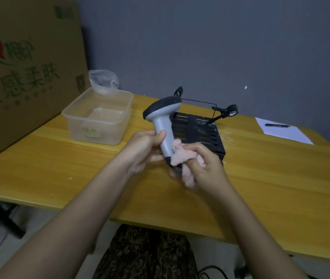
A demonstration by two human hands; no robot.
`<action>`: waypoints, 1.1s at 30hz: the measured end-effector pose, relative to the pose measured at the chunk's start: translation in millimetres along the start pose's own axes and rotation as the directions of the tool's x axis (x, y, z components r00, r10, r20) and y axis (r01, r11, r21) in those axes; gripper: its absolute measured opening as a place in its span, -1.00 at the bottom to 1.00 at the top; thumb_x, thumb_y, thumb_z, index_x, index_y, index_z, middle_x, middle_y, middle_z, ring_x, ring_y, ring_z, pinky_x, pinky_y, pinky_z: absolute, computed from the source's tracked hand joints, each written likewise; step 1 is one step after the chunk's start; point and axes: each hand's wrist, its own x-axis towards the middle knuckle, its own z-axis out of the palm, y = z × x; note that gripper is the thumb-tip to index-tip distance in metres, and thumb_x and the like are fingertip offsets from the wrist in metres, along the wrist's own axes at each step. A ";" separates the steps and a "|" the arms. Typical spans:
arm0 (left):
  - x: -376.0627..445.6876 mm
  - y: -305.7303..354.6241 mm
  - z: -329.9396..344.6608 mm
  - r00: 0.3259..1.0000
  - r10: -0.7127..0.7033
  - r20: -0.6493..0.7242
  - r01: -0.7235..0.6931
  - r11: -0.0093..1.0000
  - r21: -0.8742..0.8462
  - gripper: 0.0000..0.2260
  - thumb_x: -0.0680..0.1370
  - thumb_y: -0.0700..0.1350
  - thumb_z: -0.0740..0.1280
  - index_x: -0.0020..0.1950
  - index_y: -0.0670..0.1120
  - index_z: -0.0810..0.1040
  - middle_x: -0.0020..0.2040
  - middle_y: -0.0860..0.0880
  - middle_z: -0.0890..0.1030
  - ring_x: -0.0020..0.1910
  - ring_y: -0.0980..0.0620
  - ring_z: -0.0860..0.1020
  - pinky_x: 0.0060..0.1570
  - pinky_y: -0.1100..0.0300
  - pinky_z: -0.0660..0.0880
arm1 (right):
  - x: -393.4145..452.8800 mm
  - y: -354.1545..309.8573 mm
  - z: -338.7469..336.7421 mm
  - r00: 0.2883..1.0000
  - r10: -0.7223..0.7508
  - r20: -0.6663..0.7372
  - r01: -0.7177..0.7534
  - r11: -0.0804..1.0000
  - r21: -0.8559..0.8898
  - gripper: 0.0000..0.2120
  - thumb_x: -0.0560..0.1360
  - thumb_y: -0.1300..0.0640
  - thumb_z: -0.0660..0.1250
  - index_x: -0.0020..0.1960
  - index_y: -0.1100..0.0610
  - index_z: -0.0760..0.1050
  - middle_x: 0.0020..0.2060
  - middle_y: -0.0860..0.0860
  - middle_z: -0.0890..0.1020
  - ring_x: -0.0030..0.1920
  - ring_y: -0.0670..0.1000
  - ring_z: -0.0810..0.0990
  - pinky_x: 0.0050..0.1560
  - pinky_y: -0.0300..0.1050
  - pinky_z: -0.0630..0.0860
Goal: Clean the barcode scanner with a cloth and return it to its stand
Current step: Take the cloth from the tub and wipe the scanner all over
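Note:
A grey barcode scanner [161, 115] with a black head is held upright above the yellow table [59, 158]. My left hand [144, 150] grips its handle from the left. My right hand [204, 164] holds a pink cloth [180, 156] pressed against the lower right side of the handle. Behind the scanner sits the black slotted stand [200, 133] with a thin wire arm [200, 101] above it. The scanner's base is partly hidden by the cloth.
A clear plastic tub [99, 117] stands at the left of the stand, with a crumpled plastic bag [103, 79] behind it. A large cardboard box [25, 67] fills the far left. A white sheet with a pen [278, 125] lies at the back right.

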 end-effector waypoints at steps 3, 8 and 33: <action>3.5 0.5 -7.2 1.000 0.005 -0.012 -0.005 0.999 -0.053 -0.86 0.60 -0.14 0.22 0.04 -0.17 0.52 -0.05 -0.11 0.62 -0.07 -0.03 0.63 -0.12 0.11 0.62 | 6.1 2.3 -27.1 1.000 0.026 0.001 -0.026 0.996 -0.082 -0.79 0.53 0.24 0.28 -0.12 -0.05 0.58 -0.17 -0.10 0.65 -0.16 -0.14 0.60 -0.21 -0.30 0.48; 3.2 5.6 3.8 0.996 0.063 0.068 -0.057 0.995 -0.081 -0.83 0.61 -0.18 0.18 0.02 -0.19 0.56 -0.10 -0.09 0.63 -0.14 0.04 0.63 -0.09 0.21 0.61 | 17.4 -19.4 -6.2 0.997 -0.010 -0.073 0.026 0.974 0.224 -0.93 0.55 0.16 0.28 0.01 0.04 0.51 -0.11 -0.09 0.60 -0.14 -0.20 0.57 -0.17 -0.37 0.48; 5.2 14.3 1.9 0.990 0.084 0.112 -0.083 0.996 -0.016 -0.81 0.63 -0.21 0.13 0.04 -0.14 0.55 -0.03 -0.06 0.61 -0.03 0.06 0.58 -0.04 0.14 0.59 | 20.5 -19.9 -48.1 0.997 0.018 0.081 -0.007 0.990 -0.139 -0.79 0.55 0.24 0.24 -0.08 -0.07 0.52 -0.16 -0.12 0.62 -0.21 -0.24 0.55 -0.22 -0.33 0.45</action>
